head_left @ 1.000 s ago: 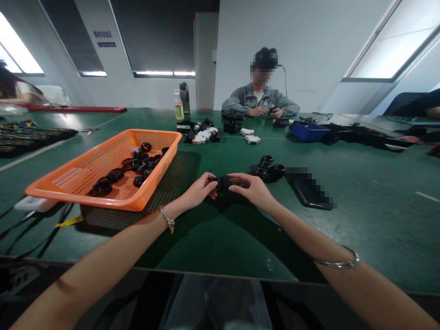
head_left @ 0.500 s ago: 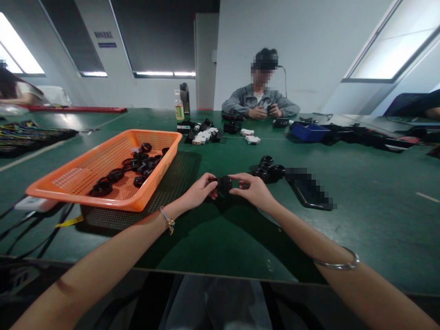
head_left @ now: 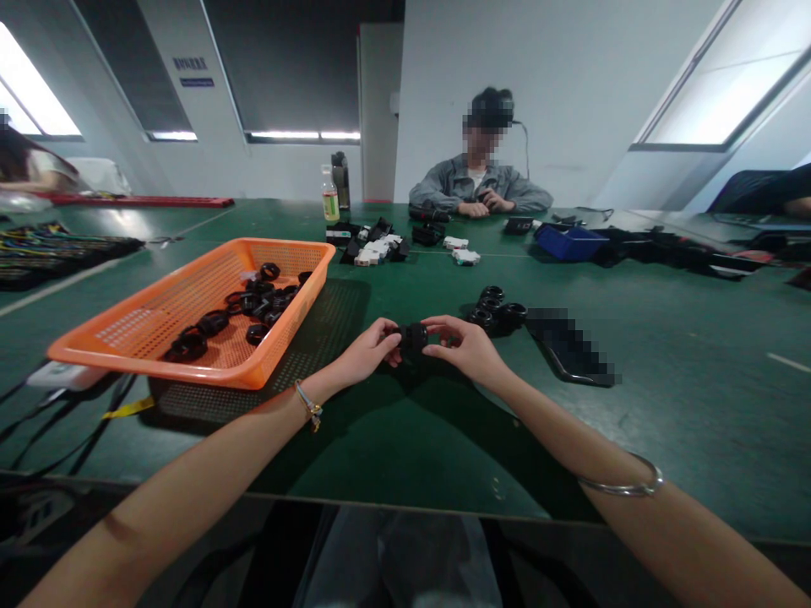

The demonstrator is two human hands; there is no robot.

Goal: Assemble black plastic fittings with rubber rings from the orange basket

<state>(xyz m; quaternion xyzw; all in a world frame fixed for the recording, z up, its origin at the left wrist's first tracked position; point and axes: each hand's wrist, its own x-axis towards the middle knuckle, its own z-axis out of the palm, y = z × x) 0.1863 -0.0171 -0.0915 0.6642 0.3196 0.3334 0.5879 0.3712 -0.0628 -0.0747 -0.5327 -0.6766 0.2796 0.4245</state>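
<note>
Fingers (head_left: 387,342) of your left hand (head_left: 362,355) and your right hand (head_left: 472,348) hold a small black part (head_left: 414,338) between them at the centre of the frame, over the table (head_left: 405,456). It lies right of your left fingertips and left of your right ones, so neither hand is clearly nearer. It looks squat and dark; you cannot be sure of its long axis. Your left grip is narrow, pinched on its left end; your right thumb and forefinger stand slightly apart, touching its right edge. Left of centre, black rings (head_left: 214,322) lie in the orange basket (head_left: 253,375); right of centre, just above your right hand, black cylinders (head_left: 510,314) sit beside a phone (head_left: 563,359).
</note>
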